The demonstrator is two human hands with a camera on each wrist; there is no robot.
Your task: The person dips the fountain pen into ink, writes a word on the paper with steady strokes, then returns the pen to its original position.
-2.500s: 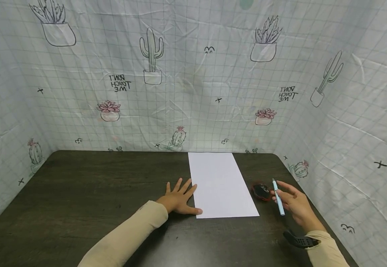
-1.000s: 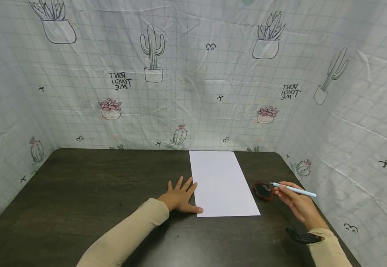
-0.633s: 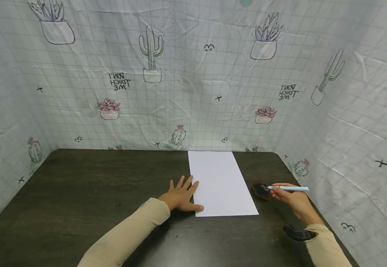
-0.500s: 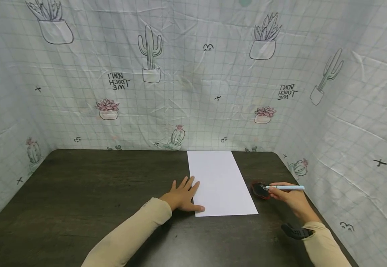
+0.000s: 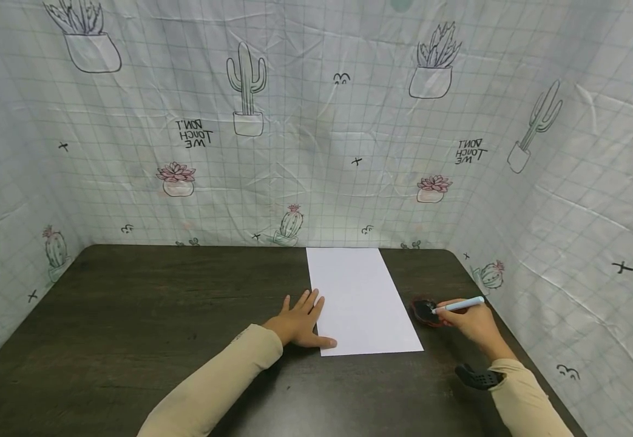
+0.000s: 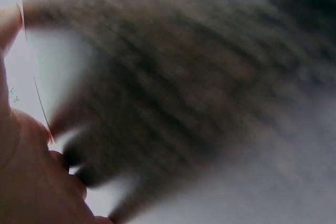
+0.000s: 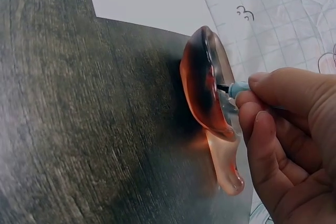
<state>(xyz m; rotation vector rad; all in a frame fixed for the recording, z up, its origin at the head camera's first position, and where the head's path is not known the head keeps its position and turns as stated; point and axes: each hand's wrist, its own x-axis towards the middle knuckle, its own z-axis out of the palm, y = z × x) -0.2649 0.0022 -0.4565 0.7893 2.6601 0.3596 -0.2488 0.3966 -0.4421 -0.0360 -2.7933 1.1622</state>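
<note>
In the head view, a white sheet of paper (image 5: 361,303) lies on the dark table. My left hand (image 5: 298,323) rests with fingers spread at its left edge, the thumb and fingertips on the sheet. Right of the paper sits a small translucent red dish (image 5: 416,314) with something black in it. My right hand (image 5: 471,320) pinches a light-blue paintbrush (image 5: 466,304) between thumb and fingers. The right wrist view shows the brush's dark tip (image 7: 223,88) at the dish's rim, the dish having a lobe-like handle (image 7: 227,169). The left wrist view is largely blurred.
The dark wood table (image 5: 158,309) reaches back to a hanging white cloth (image 5: 316,121) printed with cacti and a grid. That cloth also encloses both sides, its right side close to my right arm. A black band (image 5: 479,377) circles my right wrist.
Over these frames the paintbrush has swung from pointing away to pointing left, its tip now at the dish. Lately its rear end has risen slightly. My left hand stays almost still.
</note>
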